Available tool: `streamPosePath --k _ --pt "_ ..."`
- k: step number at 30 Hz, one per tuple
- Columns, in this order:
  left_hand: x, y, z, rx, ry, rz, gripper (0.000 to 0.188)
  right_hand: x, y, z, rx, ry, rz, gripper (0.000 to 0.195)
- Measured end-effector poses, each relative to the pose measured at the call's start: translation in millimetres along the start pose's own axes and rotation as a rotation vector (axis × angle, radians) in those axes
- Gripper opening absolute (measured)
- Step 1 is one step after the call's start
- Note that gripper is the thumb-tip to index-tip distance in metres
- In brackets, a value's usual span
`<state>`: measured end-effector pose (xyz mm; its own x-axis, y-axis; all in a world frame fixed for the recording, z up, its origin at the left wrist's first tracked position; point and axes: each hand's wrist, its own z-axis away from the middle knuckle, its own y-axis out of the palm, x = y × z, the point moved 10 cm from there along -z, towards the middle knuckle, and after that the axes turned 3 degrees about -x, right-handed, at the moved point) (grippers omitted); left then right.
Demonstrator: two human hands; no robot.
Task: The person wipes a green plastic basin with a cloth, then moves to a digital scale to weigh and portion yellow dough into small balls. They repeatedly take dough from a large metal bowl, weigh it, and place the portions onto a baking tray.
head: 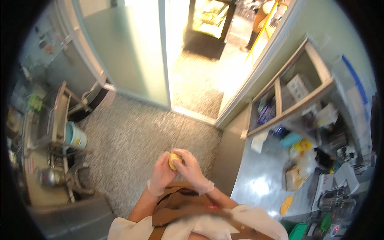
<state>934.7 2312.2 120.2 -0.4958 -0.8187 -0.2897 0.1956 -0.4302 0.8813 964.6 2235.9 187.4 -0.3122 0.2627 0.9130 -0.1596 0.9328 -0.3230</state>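
Both my hands meet in front of my brown apron (186,204), each in a clear disposable glove. Between them is a small rounded yellow piece (175,161), which looks like dough. My left hand (163,170) cups it from one side. My right hand (191,168) wraps the other side, its thumb lying across the front. The fingers hide part of the piece. To the right, a flat yellow-orange piece (286,205) lies on the steel worktable (249,186), apart from my hands.
Farther along the worktable are a plastic bag with brownish contents (295,178) and a wooden-framed shelf (279,96). A pale blue bucket (76,135) and a metal bowl (51,177) are at left. Past the doorway (195,112) stand a lit display case (210,27) and a person (260,22).
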Motion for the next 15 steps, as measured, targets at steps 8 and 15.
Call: streamPosePath --k 8,15 --pt "-103 79 -252 -0.041 -0.177 -0.439 0.053 -88 -95 -222 -0.233 0.172 -0.018 0.054" --pt "-176 147 -513 0.050 -0.286 -0.149 0.063 -189 -182 -456 -0.283 0.013 0.475 0.048"
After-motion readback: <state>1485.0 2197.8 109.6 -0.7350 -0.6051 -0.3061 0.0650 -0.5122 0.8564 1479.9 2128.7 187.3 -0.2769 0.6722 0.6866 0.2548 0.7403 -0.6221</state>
